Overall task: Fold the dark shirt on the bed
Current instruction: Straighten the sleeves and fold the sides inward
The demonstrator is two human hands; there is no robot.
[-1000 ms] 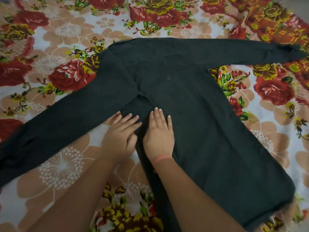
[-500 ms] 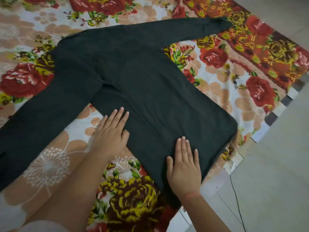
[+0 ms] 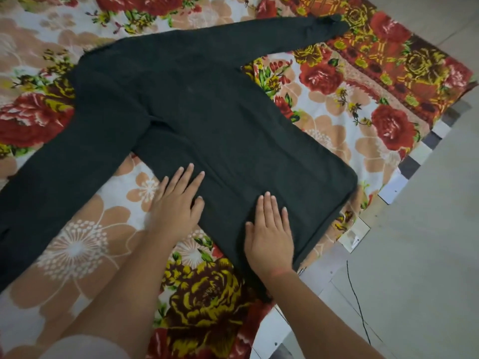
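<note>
A long-sleeved dark shirt [image 3: 207,120] lies spread flat on a bed, filling the centre of the frame. One sleeve runs out to the lower left, the other to the upper right, and the hem sits at centre right, near the bed's edge. Under it is a floral bedsheet [image 3: 337,81] printed with red roses, yellow blooms and peach flowers.

Two bare forearms reach in from the bottom of the frame. The left hand [image 3: 176,203] lies palm down at lower centre, fingers straight and slightly spread, fingertips on the shirt's near side edge and the heel of the hand on the sheet. The right hand [image 3: 269,234] lies just to its right, flat on the shirt body near the hem corner, fingers straight and close together. Neither hand grips the cloth. A thin pink wristband [image 3: 281,272] circles the right wrist.

The flat palms look placed to smooth the fabric and pin it against the sheet, so the body lies even before any fold is made; no fold is in yet.

At lower right is a pale tiled floor [image 3: 427,255] with a thin dark cable [image 3: 357,294] trailing across it.

No brand, label or writing can be read anywhere.
</note>
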